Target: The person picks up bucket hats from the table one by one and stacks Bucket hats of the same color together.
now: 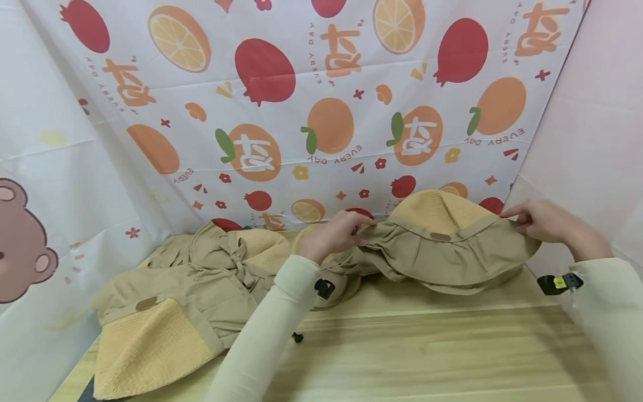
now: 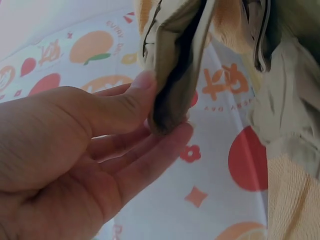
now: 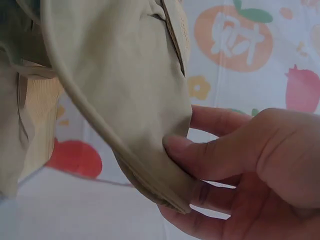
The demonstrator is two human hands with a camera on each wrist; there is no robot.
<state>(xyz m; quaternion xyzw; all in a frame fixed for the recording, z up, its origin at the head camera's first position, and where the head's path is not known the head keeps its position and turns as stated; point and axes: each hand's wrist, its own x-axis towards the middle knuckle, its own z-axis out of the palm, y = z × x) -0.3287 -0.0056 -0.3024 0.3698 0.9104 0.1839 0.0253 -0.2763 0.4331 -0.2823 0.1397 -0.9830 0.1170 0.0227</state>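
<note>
Khaki cloth and straw-yellow weave make up every piece here: at the left a pile [image 1: 176, 290] of the same sun hats lies slumped on the wooden table [image 1: 427, 346], and to its right the hat [image 1: 447, 251] in hand is held up just above the tabletop, in front of the fruit-print backdrop [image 1: 321, 100]. It looks light and limp; the brim sags in folds between the two grips, so it will likely drape and twist rather than keep a shape, and the woven crown seems only a little firmer. The stitched brim edge, where both hands already are, looks like the soundest place to hold, since the cloth there is doubled and not slippery. The left hand [image 1: 331, 234] pinches one end of the brim: in its wrist view the thumb [image 2: 125, 102] and fingers [image 2: 155, 155] close on a bunched fold, the fingers nearly straight and close together. The right hand [image 1: 545, 220] grips the other end, with the thumb [image 3: 210, 152] pressed on top of the hem and the fingers curled under it, slightly spread.
</note>
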